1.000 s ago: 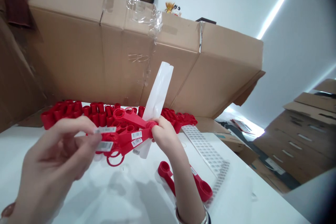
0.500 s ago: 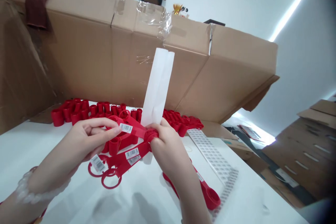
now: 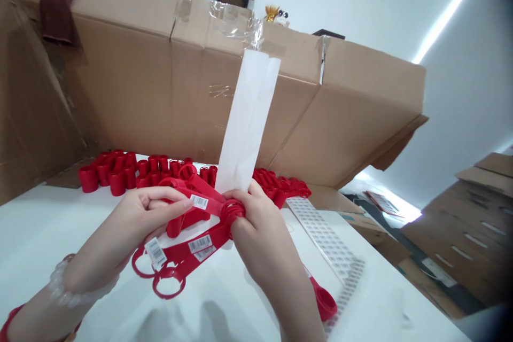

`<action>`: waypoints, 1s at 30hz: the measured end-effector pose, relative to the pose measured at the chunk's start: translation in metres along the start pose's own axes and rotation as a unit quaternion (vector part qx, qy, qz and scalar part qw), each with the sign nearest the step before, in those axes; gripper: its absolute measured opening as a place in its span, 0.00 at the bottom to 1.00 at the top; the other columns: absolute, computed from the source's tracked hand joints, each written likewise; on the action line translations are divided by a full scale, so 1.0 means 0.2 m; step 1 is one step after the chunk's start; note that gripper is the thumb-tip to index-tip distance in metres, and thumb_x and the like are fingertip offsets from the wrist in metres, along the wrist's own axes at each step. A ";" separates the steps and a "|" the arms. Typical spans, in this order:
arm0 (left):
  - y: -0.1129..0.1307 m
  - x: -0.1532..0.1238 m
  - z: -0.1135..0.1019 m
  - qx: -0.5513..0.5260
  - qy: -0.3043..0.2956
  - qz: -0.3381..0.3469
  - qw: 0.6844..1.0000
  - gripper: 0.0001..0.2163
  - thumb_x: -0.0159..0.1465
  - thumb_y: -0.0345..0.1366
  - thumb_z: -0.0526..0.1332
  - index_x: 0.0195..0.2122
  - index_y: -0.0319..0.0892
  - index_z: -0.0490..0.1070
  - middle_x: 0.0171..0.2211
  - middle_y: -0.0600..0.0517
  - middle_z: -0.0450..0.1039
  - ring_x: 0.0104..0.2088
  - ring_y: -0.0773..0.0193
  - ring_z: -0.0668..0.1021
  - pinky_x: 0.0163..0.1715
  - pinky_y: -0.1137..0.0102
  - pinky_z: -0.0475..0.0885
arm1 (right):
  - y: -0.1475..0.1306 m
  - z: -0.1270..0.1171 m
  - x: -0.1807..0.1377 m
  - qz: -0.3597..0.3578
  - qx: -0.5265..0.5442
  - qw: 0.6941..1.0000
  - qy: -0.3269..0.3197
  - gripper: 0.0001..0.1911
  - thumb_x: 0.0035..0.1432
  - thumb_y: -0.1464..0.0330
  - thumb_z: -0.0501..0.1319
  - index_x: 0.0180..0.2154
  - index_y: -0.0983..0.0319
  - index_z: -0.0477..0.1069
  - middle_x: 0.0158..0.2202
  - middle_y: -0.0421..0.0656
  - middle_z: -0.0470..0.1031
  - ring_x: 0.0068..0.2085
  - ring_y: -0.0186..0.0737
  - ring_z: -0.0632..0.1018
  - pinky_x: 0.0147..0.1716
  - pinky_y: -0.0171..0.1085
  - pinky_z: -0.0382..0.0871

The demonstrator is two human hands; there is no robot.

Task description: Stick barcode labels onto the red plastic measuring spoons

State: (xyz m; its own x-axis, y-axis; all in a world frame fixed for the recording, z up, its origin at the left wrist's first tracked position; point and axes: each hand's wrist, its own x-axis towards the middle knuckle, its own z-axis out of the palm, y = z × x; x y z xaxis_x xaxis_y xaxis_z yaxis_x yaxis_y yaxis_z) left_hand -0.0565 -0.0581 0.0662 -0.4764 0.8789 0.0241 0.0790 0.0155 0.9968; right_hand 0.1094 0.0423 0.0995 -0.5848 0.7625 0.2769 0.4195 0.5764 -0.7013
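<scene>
Clasping red straps [image 3: 220, 233] at the white strip's [image 3: 248, 117] foot, the right hand [image 3: 256, 219] curls its fingers shut in the head view. Left of the strip, the left hand's [image 3: 138, 214] fingertips touch a barcode label [image 3: 199, 202] on a strap — whether they pinch it, I cannot tell.

Red straps [image 3: 180, 253] bear white labels [image 3: 199, 202] striped black; the blurred sheet [image 3: 320, 236] seems white, gridded grey.
</scene>
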 end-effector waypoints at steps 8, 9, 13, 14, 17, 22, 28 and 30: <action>-0.02 0.01 0.01 0.030 0.011 0.008 0.999 0.19 0.57 0.56 0.68 0.25 0.45 0.71 0.17 0.59 0.55 0.20 0.70 0.56 0.19 0.76 0.51 | 0.00 0.00 -0.01 -0.003 -0.013 1.000 0.006 0.13 0.49 0.79 0.50 0.27 0.61 0.70 0.42 0.43 0.67 0.35 0.37 0.74 0.29 0.35 0.65; -0.02 0.01 0.01 0.036 0.014 0.008 0.999 0.20 0.58 0.56 0.68 0.25 0.44 0.71 0.17 0.59 0.55 0.20 0.70 0.56 0.19 0.75 0.50 | 0.00 0.00 -0.01 -0.005 -0.017 1.000 0.008 0.13 0.49 0.80 0.50 0.26 0.61 0.70 0.42 0.44 0.67 0.36 0.38 0.74 0.30 0.35 0.65; -0.03 0.02 0.02 0.043 0.024 0.006 0.999 0.20 0.57 0.55 0.68 0.24 0.44 0.69 0.18 0.59 0.53 0.21 0.69 0.56 0.21 0.75 0.51 | 0.00 0.00 -0.01 -0.014 -0.036 0.999 0.013 0.14 0.47 0.81 0.50 0.26 0.62 0.70 0.43 0.45 0.68 0.36 0.38 0.75 0.32 0.36 0.66; -0.03 0.02 0.02 0.041 0.023 0.004 0.999 0.20 0.57 0.55 0.68 0.24 0.44 0.69 0.18 0.59 0.53 0.21 0.69 0.56 0.21 0.75 0.52 | 0.00 0.00 -0.01 -0.017 -0.039 0.999 0.013 0.14 0.47 0.81 0.50 0.27 0.62 0.71 0.44 0.45 0.68 0.36 0.38 0.75 0.32 0.36 0.66; -0.04 0.02 0.03 0.030 0.018 -0.009 0.999 0.20 0.56 0.55 0.68 0.24 0.44 0.67 0.19 0.59 0.54 0.21 0.69 0.56 0.21 0.75 0.53 | -0.01 0.01 -0.02 -0.021 -0.046 0.999 0.018 0.15 0.47 0.82 0.50 0.29 0.61 0.71 0.45 0.45 0.68 0.36 0.38 0.75 0.31 0.36 0.66; -0.03 0.01 0.05 0.045 0.031 -0.018 0.998 0.22 0.56 0.54 0.68 0.22 0.44 0.62 0.19 0.59 0.54 0.21 0.69 0.57 0.21 0.75 0.55 | -0.03 0.01 -0.02 -0.011 -0.070 0.997 0.025 0.15 0.47 0.82 0.49 0.28 0.62 0.69 0.44 0.44 0.68 0.35 0.36 0.74 0.30 0.36 0.64; -0.03 0.05 0.05 0.109 0.041 -0.010 0.993 0.25 0.56 0.54 0.68 0.20 0.43 0.57 0.16 0.60 0.55 0.19 0.71 0.57 0.18 0.77 0.50 | -0.04 0.02 -0.02 0.000 -0.139 0.990 0.029 0.13 0.46 0.82 0.50 0.27 0.63 0.69 0.45 0.45 0.68 0.35 0.37 0.74 0.29 0.36 0.61; -0.04 0.06 0.04 0.121 0.058 0.003 0.991 0.26 0.55 0.54 0.69 0.20 0.43 0.55 0.15 0.61 0.54 0.18 0.71 0.57 0.18 0.77 0.50 | -0.03 0.02 -0.02 0.000 -0.145 0.989 0.035 0.14 0.46 0.82 0.50 0.29 0.63 0.69 0.45 0.45 0.68 0.35 0.37 0.74 0.29 0.37 0.61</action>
State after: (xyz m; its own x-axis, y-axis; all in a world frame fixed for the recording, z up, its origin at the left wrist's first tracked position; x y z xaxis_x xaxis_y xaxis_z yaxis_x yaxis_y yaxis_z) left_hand -0.0564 -0.0435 0.0576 -0.5718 0.8187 0.0518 0.2827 0.1375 0.9493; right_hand 0.1064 0.0352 0.1005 -0.5389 0.7752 0.3294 0.6075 0.6286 -0.4856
